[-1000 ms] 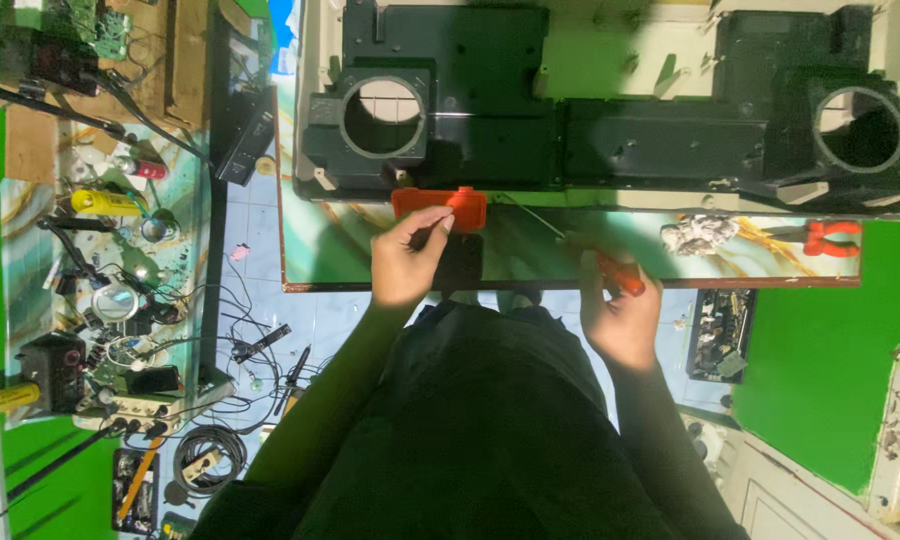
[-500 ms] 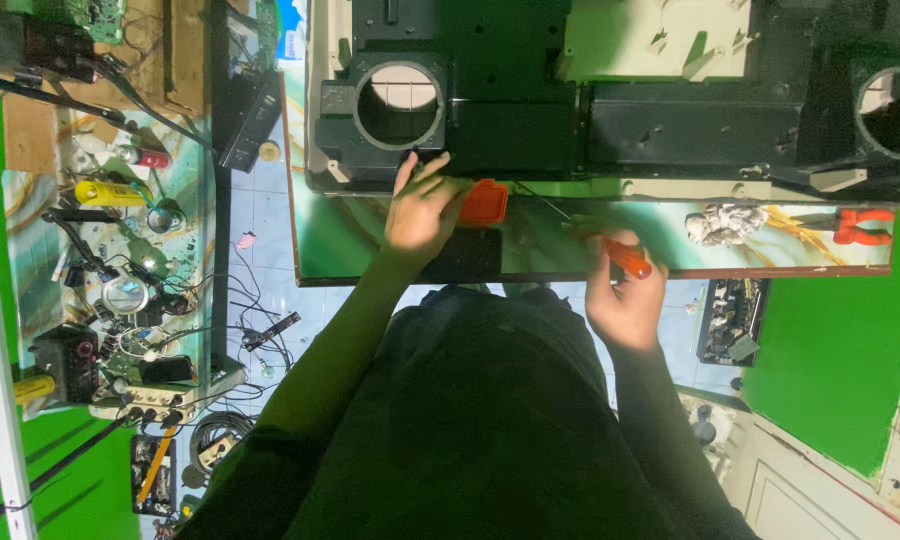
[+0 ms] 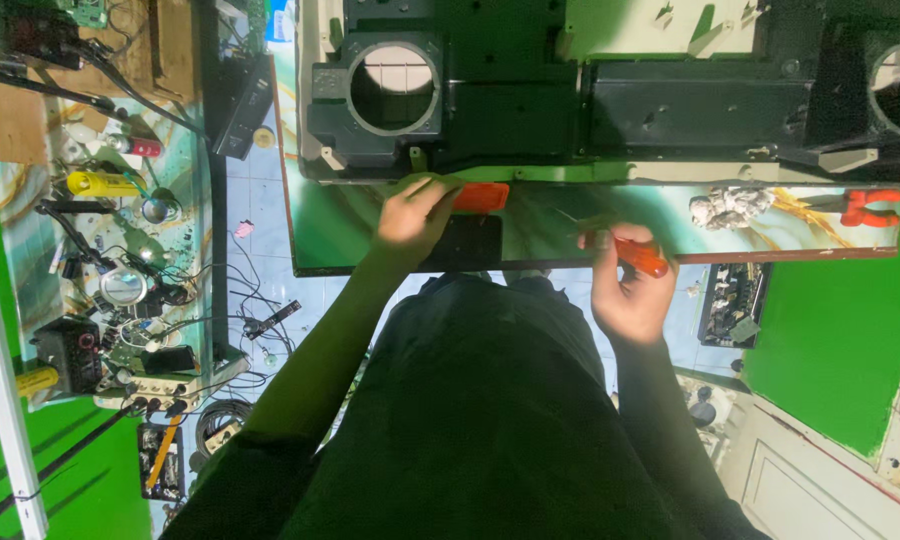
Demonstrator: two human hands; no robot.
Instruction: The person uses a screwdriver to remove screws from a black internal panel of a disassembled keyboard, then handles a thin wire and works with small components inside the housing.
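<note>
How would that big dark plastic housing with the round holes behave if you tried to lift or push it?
The dark housing spans most of the green table, so it probably needs both hands and would be awkward rather than heavy. It looks like moulded plastic, likely stiff with slight flex. Lying flat and wide, it should slide, not tip. The left hand rests at its edge.

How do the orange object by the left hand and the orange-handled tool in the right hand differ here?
The flat orange block lies on the table against the dark housing, beside the left hand, whose fingers seem to touch its end. The orange-handled screwdriver is slim, tilted and held off the table in the right hand. The block is wider and boxy; the screwdriver carries a thin shaft. Both are orange.
</note>
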